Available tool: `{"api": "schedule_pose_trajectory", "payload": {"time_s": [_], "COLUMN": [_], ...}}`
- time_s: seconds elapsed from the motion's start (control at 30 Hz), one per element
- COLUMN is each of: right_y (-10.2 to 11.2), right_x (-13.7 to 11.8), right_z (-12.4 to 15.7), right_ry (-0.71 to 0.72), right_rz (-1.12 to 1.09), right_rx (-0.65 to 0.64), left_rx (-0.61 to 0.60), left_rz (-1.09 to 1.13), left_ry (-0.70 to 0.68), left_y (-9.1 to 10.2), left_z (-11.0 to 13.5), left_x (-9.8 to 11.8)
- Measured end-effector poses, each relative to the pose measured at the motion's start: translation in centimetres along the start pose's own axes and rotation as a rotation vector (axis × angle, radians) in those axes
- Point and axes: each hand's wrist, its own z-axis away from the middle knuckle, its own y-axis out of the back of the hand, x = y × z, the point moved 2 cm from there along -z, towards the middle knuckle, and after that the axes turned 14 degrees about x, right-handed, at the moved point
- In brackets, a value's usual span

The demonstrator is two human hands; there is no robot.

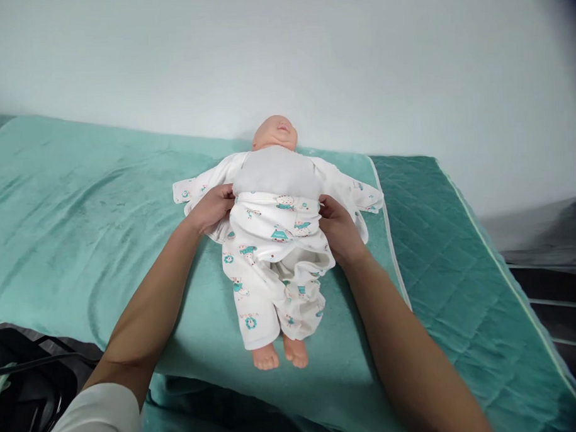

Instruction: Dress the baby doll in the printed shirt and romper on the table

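Note:
A baby doll (273,136) lies on its back, its head by the wall and its bare feet toward me. It wears white printed baby pants (274,232), pulled high over the belly. A white printed baby jacket (341,179) lies spread open beneath it, sleeves out to both sides. At the waistband's left end, my left hand (215,209) is closed on the pants' edge. My right hand (339,227) pinches the same waistband at the right side; its fingertips are partly hidden. The front of the pants gapes in a loose fold near the crotch.
A light green blanket (56,211) covers the bed under the doll. To the right is a darker quilted green cover (440,248). A white wall (282,58) stands behind. Black objects with a cable (42,363) are at the lower left, below the bed's edge.

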Motion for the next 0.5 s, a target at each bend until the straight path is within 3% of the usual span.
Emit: {"api": "schedule_pose_trajectory", "payload": {"time_s": [0.17,0.33,0.43,0.5], "right_y": [0.4,0.4,0.2,0.0], "right_x": [0.3,0.4,0.2,0.2], "right_z": [0.2,0.2,0.0,-0.1], "right_ry": [0.034,0.122,0.167,0.172], "right_rz": [-0.019,-0.012,0.022,0.047], "right_rx": [-0.046,-0.030,0.004,0.019], "left_rx": [0.031,-0.064,-0.005,0.111], "left_rz": [0.016,0.065,0.013,-0.069], "left_ry": [-0.022,-0.075,-0.170,-0.213], "left_y": [0.2,-0.3,-0.8,-1.0], "left_z": [1.7,2.8,2.6,2.4], "left_x": [0.5,0.9,0.9,0.8]}}
